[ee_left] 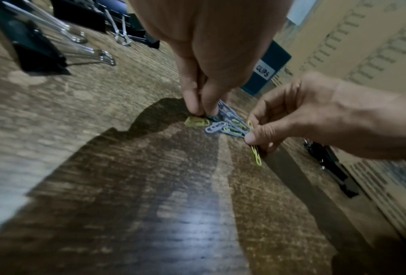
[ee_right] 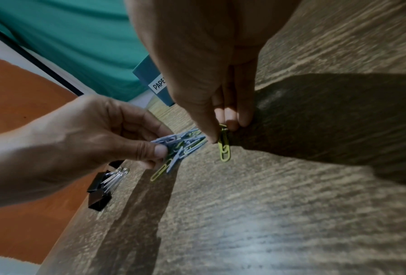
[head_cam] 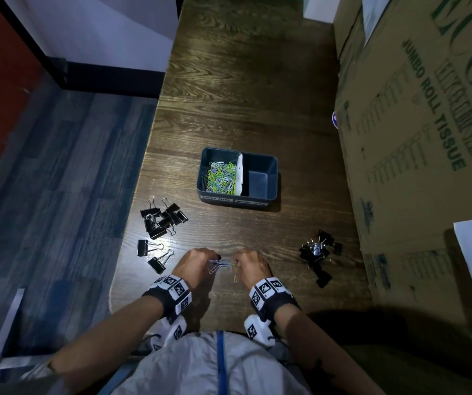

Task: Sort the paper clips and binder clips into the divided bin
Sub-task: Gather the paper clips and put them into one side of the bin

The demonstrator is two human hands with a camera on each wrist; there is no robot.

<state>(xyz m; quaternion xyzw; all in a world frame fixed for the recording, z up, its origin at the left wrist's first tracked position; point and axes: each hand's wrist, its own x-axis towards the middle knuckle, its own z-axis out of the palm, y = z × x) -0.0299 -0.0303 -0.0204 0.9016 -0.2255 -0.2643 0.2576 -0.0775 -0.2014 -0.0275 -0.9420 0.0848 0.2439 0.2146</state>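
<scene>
Both wrists, each wrapped in a band of black-and-white markers, sit close to the body at the near edge of the dark wood-grain table point(head_cam: 243, 81), and just beyond them the left hand point(head_cam: 197, 262) and the right hand point(head_cam: 250, 263) meet over a small tangled bunch of paper clips point(head_cam: 220, 264). Thumb and fingertips of the left hand pinch the blue and green bundle point(ee_right: 180, 147), while the right hand's thumb and fingers pinch a single yellow-green clip point(ee_right: 224, 147) that hangs downward, its long axis pointing back toward the body, linked or touching at the bundle's right end. Straight ahead of both hands, farther up the table, stands the divided bin point(head_cam: 271, 178), a dark blue plastic tub with a pale divider; its long side runs left to right, its left compartment holds a heap of thin, glossy coloured wire clips and its right compartment looks bare. That paper-clip side lies slightly nearer the left hand, so carrying the bunch forward looks like the coming move. Loose binder clips point(head_cam: 162, 220), black folded steel with shiny wire handles, lie to the left of the hands, and a second dark cluster point(head_cam: 318, 250) lies to the right, beside a printed corrugated cardboard box point(head_cam: 428, 124).
</scene>
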